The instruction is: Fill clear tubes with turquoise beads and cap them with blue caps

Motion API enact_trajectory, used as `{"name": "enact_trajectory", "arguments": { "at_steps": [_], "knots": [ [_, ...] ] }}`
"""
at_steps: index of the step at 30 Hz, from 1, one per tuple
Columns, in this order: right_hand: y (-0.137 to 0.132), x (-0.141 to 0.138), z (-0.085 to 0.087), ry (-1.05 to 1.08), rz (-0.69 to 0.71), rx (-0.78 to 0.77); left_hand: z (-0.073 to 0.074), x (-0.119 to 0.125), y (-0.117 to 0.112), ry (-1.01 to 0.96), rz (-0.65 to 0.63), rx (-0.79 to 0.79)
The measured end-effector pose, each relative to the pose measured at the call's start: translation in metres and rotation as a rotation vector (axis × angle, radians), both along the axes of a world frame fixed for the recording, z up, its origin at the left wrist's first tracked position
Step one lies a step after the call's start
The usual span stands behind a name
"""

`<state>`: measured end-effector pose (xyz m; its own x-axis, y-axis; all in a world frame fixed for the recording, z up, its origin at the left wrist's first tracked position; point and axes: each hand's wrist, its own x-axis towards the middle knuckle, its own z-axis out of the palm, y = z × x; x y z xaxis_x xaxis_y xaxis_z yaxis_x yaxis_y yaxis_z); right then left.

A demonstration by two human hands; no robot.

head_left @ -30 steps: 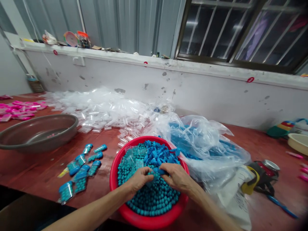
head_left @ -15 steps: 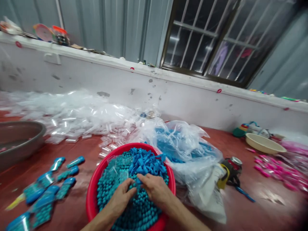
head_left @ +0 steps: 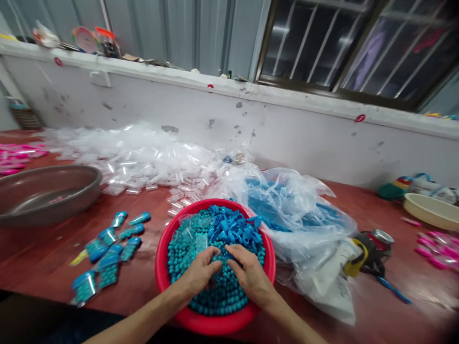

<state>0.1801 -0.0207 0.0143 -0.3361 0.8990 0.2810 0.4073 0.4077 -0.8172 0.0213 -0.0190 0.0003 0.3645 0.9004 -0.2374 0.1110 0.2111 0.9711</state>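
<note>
Both my hands are over a red basin (head_left: 162, 282) of teal beads (head_left: 218, 301). My left hand (head_left: 201, 273) is closed in a pinch above the beads; what it holds, possibly something clear, is hidden by the fingers. My right hand (head_left: 253, 276) faces it, thumb and forefinger closed on a small blue plastic piece (head_left: 226, 254), partly covered. Just beyond, a heap of blue plastic pieces (head_left: 233, 224) lies on the beads at the back right. Small clear cases (head_left: 201, 242) rest on the beads at the left.
Clear cases topped with blue and holding teal beads (head_left: 109, 274) lie at the left, near a grey basin (head_left: 86, 188). Empty clear cases (head_left: 143, 157) pile up behind. A plastic bag of blue pieces (head_left: 287, 205), a tape dispenser (head_left: 369, 248) and a cream basin (head_left: 430, 210) sit to the right.
The view has swung left, so the basin and table things appear further right. My hands stay close together over the beads, and the blue piece remains between them.
</note>
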Motion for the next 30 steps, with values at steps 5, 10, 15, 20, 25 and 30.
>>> {"name": "enact_trajectory", "arguments": {
  "at_steps": [5,10,15,20,25,30],
  "knots": [
    [0.001,0.003,-0.010,0.193,-0.010,-0.333,-0.003,-0.002,0.001,-0.027,-0.015,-0.033],
    [0.004,0.001,-0.010,0.175,-0.148,-0.246,0.001,-0.001,0.000,-0.056,-0.033,-0.014],
    [0.004,0.001,-0.004,0.212,-0.039,-0.320,0.002,-0.003,-0.001,-0.088,-0.014,-0.030],
    [0.005,0.003,-0.007,0.200,-0.039,-0.431,0.000,-0.004,-0.002,-0.141,-0.049,-0.078],
    [-0.003,-0.001,-0.006,0.075,-0.100,-0.207,0.000,-0.003,-0.003,-0.169,0.004,-0.096],
    [-0.011,-0.010,-0.004,-0.025,-0.086,0.012,0.002,-0.003,-0.003,-0.177,0.048,-0.084]
  ]
}}
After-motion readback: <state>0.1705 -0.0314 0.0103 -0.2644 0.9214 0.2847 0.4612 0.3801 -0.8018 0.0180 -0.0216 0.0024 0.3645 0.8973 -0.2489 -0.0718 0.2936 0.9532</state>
